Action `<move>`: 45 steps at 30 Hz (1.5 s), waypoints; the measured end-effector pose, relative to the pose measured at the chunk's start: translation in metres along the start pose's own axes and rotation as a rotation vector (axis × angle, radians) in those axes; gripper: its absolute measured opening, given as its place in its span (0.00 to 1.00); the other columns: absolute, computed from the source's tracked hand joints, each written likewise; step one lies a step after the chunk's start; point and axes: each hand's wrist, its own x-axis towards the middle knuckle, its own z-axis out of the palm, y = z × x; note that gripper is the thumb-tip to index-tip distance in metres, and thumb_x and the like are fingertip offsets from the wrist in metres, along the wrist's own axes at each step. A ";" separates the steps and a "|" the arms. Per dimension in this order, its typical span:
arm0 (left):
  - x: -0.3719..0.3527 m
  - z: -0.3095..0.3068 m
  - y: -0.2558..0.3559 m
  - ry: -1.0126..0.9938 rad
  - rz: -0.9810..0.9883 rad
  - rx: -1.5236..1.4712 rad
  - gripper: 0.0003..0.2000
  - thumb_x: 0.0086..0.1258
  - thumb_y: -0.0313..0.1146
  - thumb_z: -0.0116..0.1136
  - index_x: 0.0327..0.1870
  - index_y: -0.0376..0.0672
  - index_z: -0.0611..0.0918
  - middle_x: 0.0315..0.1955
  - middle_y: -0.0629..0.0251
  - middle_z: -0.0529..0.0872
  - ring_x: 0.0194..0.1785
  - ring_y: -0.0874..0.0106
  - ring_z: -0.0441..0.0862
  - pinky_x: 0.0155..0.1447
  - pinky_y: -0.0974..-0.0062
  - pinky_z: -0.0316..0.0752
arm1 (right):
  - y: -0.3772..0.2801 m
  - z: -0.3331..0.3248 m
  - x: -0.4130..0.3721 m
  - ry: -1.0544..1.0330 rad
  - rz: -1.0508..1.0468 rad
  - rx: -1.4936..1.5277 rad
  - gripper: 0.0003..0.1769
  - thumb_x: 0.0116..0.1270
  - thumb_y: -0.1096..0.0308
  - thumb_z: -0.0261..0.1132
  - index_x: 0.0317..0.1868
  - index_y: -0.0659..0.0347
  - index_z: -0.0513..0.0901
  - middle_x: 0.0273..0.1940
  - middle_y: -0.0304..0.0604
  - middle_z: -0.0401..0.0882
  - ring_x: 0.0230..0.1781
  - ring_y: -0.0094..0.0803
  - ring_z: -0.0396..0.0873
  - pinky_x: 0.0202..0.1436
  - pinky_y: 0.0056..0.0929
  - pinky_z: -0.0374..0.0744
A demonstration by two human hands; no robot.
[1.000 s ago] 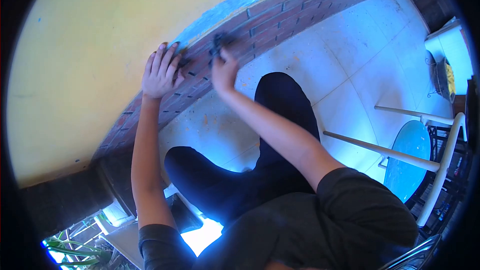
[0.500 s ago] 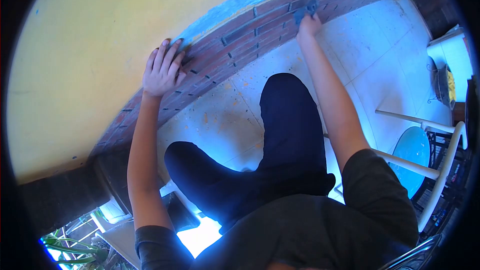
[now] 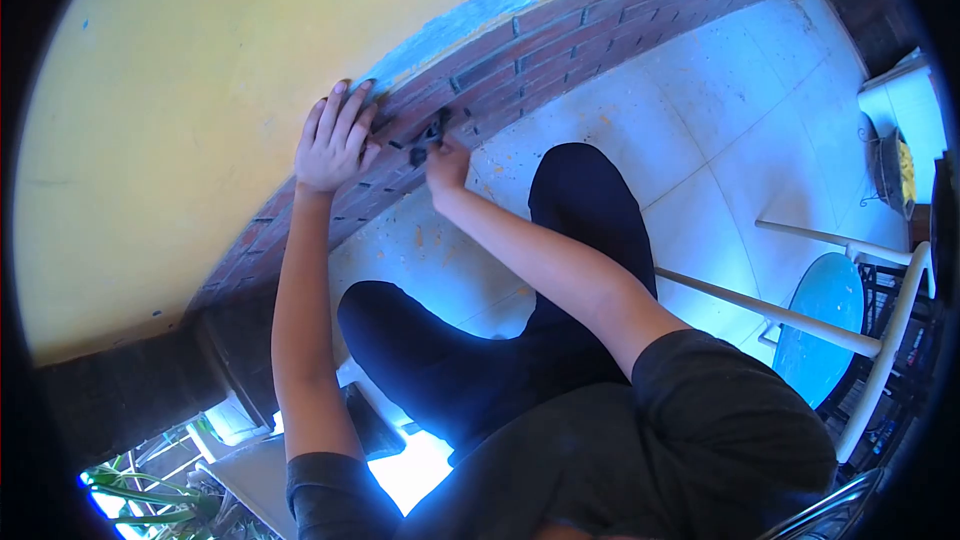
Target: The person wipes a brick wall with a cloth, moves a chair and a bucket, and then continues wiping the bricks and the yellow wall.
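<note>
Since the earlier frame, the right hand has swung back along the brick band, and I now see it near the left hand. Its fingers are clamped on a dark, blurred object, which juts past the fingertips on the brick side; I can't tell what it is. The left hand lies on the yellow wall, fingers slightly apart, just beside the blue patch.
</note>
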 end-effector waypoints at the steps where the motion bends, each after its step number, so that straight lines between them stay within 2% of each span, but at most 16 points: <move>1: 0.002 0.000 0.000 0.004 -0.001 -0.007 0.18 0.75 0.50 0.52 0.58 0.53 0.81 0.71 0.70 0.77 0.77 0.60 0.69 0.77 0.58 0.61 | 0.003 0.006 -0.009 -0.063 0.172 0.119 0.09 0.73 0.72 0.62 0.49 0.63 0.86 0.39 0.44 0.85 0.42 0.33 0.85 0.43 0.35 0.81; 2: 0.002 -0.001 0.000 0.006 -0.003 -0.014 0.18 0.75 0.50 0.52 0.58 0.53 0.81 0.71 0.70 0.77 0.77 0.60 0.69 0.77 0.58 0.61 | 0.004 0.010 -0.013 -0.128 0.345 0.236 0.09 0.74 0.71 0.62 0.50 0.61 0.86 0.39 0.42 0.85 0.42 0.33 0.85 0.41 0.34 0.82; 5: 0.001 -0.002 0.002 -0.001 -0.006 -0.009 0.18 0.75 0.50 0.52 0.58 0.53 0.81 0.72 0.70 0.77 0.78 0.60 0.69 0.78 0.58 0.60 | -0.020 -0.014 0.010 -0.119 0.522 0.312 0.09 0.74 0.69 0.63 0.52 0.58 0.84 0.42 0.41 0.84 0.39 0.34 0.85 0.38 0.33 0.85; 7: 0.001 -0.001 0.002 0.006 -0.014 -0.002 0.18 0.74 0.49 0.51 0.57 0.53 0.82 0.72 0.71 0.77 0.78 0.62 0.69 0.78 0.59 0.59 | -0.042 -0.053 0.048 -0.039 0.403 0.363 0.09 0.73 0.70 0.62 0.51 0.59 0.82 0.42 0.42 0.83 0.36 0.34 0.85 0.37 0.35 0.86; 8: 0.001 -0.001 0.002 0.012 -0.018 -0.003 0.18 0.74 0.49 0.50 0.57 0.54 0.83 0.72 0.72 0.77 0.77 0.63 0.69 0.78 0.60 0.59 | -0.068 -0.074 0.065 -0.017 0.320 0.454 0.10 0.73 0.73 0.60 0.53 0.59 0.79 0.45 0.44 0.83 0.41 0.33 0.84 0.35 0.33 0.83; 10: 0.001 0.000 0.003 0.017 -0.027 0.000 0.18 0.73 0.48 0.49 0.56 0.55 0.83 0.72 0.73 0.77 0.77 0.65 0.70 0.79 0.61 0.59 | -0.098 -0.110 0.108 0.278 0.041 0.142 0.08 0.72 0.70 0.63 0.49 0.59 0.82 0.40 0.40 0.86 0.35 0.30 0.83 0.37 0.32 0.80; 12: 0.003 -0.001 0.003 0.017 -0.027 0.009 0.18 0.73 0.48 0.49 0.56 0.55 0.83 0.72 0.73 0.77 0.77 0.65 0.70 0.79 0.61 0.59 | -0.113 -0.128 0.148 0.364 -0.271 0.241 0.06 0.71 0.72 0.64 0.46 0.59 0.85 0.40 0.39 0.86 0.35 0.28 0.82 0.39 0.31 0.79; 17: 0.002 0.001 0.003 0.021 -0.028 0.010 0.18 0.73 0.48 0.49 0.57 0.55 0.83 0.72 0.73 0.77 0.77 0.65 0.70 0.79 0.61 0.58 | -0.093 -0.080 0.112 0.316 -0.348 -0.042 0.05 0.70 0.74 0.64 0.40 0.66 0.86 0.39 0.41 0.86 0.35 0.29 0.81 0.39 0.35 0.78; 19: 0.002 0.001 0.002 0.022 -0.027 0.015 0.18 0.73 0.48 0.49 0.57 0.55 0.83 0.71 0.73 0.78 0.78 0.65 0.69 0.79 0.61 0.58 | -0.038 -0.061 0.118 0.367 -0.491 -0.204 0.07 0.71 0.73 0.64 0.38 0.69 0.86 0.37 0.43 0.84 0.36 0.29 0.82 0.42 0.34 0.78; 24: 0.004 0.000 0.005 0.036 -0.035 0.038 0.18 0.73 0.47 0.49 0.57 0.56 0.83 0.72 0.73 0.78 0.78 0.64 0.69 0.79 0.61 0.58 | -0.024 -0.029 0.027 0.006 -0.372 -0.004 0.04 0.68 0.75 0.66 0.38 0.69 0.85 0.38 0.48 0.83 0.40 0.35 0.82 0.46 0.36 0.77; 27: 0.004 0.000 0.004 0.049 -0.032 0.006 0.17 0.73 0.46 0.49 0.57 0.56 0.83 0.72 0.72 0.78 0.77 0.64 0.69 0.79 0.61 0.58 | -0.024 -0.035 0.032 0.023 -0.239 -0.102 0.04 0.67 0.77 0.65 0.40 0.68 0.85 0.36 0.46 0.82 0.40 0.37 0.82 0.47 0.36 0.77; 33: 0.003 0.002 0.004 0.038 -0.032 0.038 0.17 0.72 0.46 0.50 0.56 0.55 0.83 0.71 0.72 0.78 0.77 0.63 0.70 0.78 0.61 0.60 | -0.063 -0.057 0.086 0.267 -0.511 -0.149 0.10 0.66 0.79 0.62 0.46 0.74 0.83 0.47 0.52 0.80 0.47 0.45 0.82 0.52 0.37 0.78; 36: 0.004 0.003 0.005 0.061 -0.038 0.033 0.17 0.71 0.46 0.51 0.56 0.56 0.83 0.70 0.72 0.79 0.77 0.63 0.70 0.77 0.62 0.61 | -0.038 -0.050 0.081 0.233 -0.667 -0.271 0.11 0.65 0.80 0.60 0.46 0.76 0.82 0.52 0.58 0.77 0.50 0.53 0.81 0.53 0.41 0.78; 40: 0.004 0.001 0.004 0.041 -0.031 0.016 0.17 0.69 0.46 0.56 0.55 0.55 0.83 0.69 0.70 0.79 0.75 0.60 0.71 0.76 0.59 0.61 | -0.022 -0.048 0.050 -0.025 -0.351 -0.335 0.10 0.65 0.78 0.60 0.44 0.75 0.82 0.43 0.60 0.80 0.46 0.56 0.81 0.55 0.47 0.77; 44: 0.005 0.002 0.004 0.050 -0.021 0.042 0.17 0.71 0.48 0.53 0.56 0.55 0.84 0.69 0.71 0.80 0.76 0.62 0.71 0.75 0.60 0.62 | -0.012 -0.049 0.081 0.258 -0.346 -0.140 0.07 0.65 0.78 0.59 0.41 0.72 0.82 0.37 0.58 0.80 0.40 0.56 0.81 0.50 0.46 0.76; 45: 0.004 0.001 0.004 0.049 -0.020 0.054 0.17 0.73 0.48 0.51 0.56 0.56 0.84 0.69 0.72 0.80 0.76 0.63 0.71 0.75 0.60 0.63 | -0.052 -0.057 0.071 0.283 -0.379 -0.147 0.09 0.65 0.79 0.59 0.43 0.71 0.82 0.41 0.59 0.80 0.43 0.56 0.79 0.51 0.48 0.76</move>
